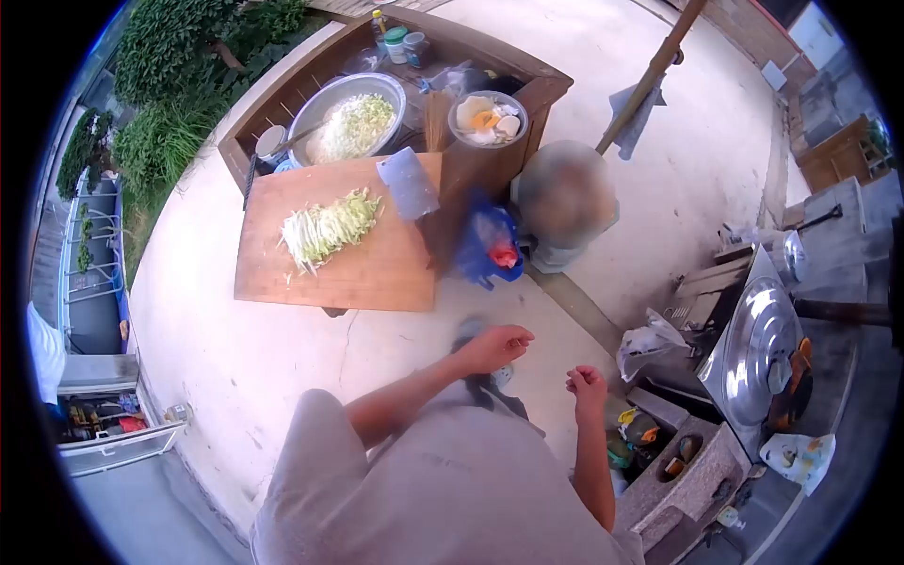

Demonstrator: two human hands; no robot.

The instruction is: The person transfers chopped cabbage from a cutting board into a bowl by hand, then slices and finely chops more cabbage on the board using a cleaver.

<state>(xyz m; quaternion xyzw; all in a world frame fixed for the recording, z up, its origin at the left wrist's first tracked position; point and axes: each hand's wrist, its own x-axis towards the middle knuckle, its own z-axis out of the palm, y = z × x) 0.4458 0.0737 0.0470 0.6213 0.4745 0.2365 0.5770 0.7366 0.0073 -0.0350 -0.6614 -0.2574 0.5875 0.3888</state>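
Pale concrete paving [687,132] spread beneath the outdoor work area, and nearest us stood the wooden cutting board [273,259] with a loose heap of shredded cabbage [330,231] on its middle. We judged the heap easy to scatter: nothing walled it in, so a knock or tilt of the board could have slid strands over the near edge onto the ground. Beside the heap lay what looked like a broad cleaver [409,184], its blade reaching the board's right edge; a brushing sleeve might have pushed it off, and a blind reach could have met the edge. Beyond the board, the large basin [325,97] held chopped greens within the wooden table [504,49]; any bump there risked a spill. A blue plastic bag [480,250] hung or lay near the board's right side, where a passing leg might have snagged it.

We had both hands in front of our body, well apart from the board. Our left hand [493,349] reached across, palm lowered, fingers loosely bent and nothing visible in them. Our right hand [586,381] was raised from a bent elbow, fingers curled inward; we could not tell whether they enclosed anything small.
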